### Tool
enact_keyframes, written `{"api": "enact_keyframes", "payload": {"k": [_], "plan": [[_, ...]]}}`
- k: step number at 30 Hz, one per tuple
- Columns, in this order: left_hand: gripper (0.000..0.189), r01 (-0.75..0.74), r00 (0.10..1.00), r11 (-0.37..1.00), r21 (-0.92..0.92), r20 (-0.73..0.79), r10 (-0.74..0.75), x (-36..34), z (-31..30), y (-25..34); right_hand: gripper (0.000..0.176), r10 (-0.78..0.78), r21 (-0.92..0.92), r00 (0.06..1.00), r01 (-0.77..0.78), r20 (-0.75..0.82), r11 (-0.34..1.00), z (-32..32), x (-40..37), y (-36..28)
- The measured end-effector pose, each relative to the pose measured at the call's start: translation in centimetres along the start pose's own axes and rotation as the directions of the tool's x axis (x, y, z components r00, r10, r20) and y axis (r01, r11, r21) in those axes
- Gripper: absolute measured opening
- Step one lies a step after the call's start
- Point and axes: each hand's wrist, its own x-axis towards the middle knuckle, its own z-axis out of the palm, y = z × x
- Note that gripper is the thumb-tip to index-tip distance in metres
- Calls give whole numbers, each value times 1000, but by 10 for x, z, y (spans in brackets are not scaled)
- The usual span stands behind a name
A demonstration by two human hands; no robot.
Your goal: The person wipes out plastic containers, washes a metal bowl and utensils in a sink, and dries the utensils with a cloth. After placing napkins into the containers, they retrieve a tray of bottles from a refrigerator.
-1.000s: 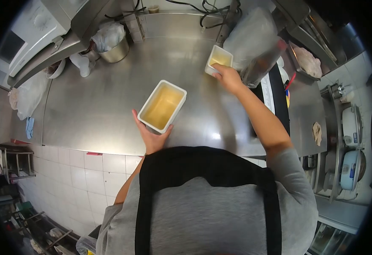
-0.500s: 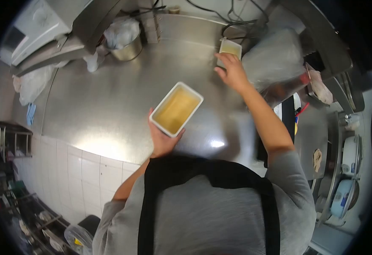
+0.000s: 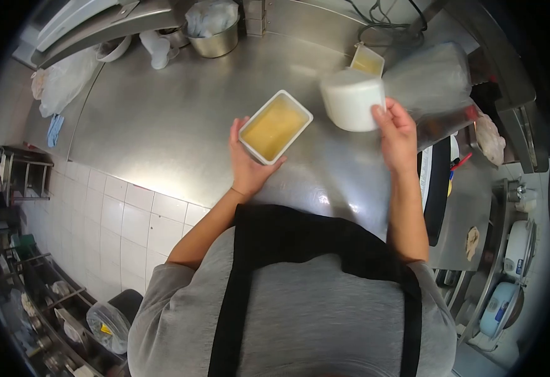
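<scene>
White tub [image 3: 349, 100] at right fingers [image 3: 383, 114], beside left-held tray [image 3: 275, 125]

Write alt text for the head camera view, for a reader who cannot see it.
A person's left hand grips the near end of a white tub of yellow liquid on a steel counter, while the right hand holds a white plastic piece, probably a lid, beside it.

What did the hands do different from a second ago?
The right hand let go of the small tub at the back, drew nearer and now holds a white lid-like piece beside the big tub. The left hand stayed gripping the big tub's near end.
</scene>
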Motion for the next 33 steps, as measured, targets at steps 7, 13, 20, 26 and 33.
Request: {"api": "enact_keyframes", "payload": {"k": [7,13,20,26,33], "plan": [[131,62,996,997,-42,-55,-64,-13,-1,-6,22,-223,-823,883,467,413,324,-17,-22,93],[122,-98,994,990,97,-31,102,-12,10,9,34,-319,-663,809,588,494,465,83,-33,54],[95,-326,939,928,180,-52,340,2,3,31,23,-99,-577,900,353,425,736,86,-35,50],[72,-102,989,971,218,-79,122,11,-2,4,16,-52,-211,999,49,-13,976,-22,-51,-31],[53,9,996,988,152,-88,5,36,50,6,11,-105,-899,933,360,345,249,-62,-83,-1]]}}
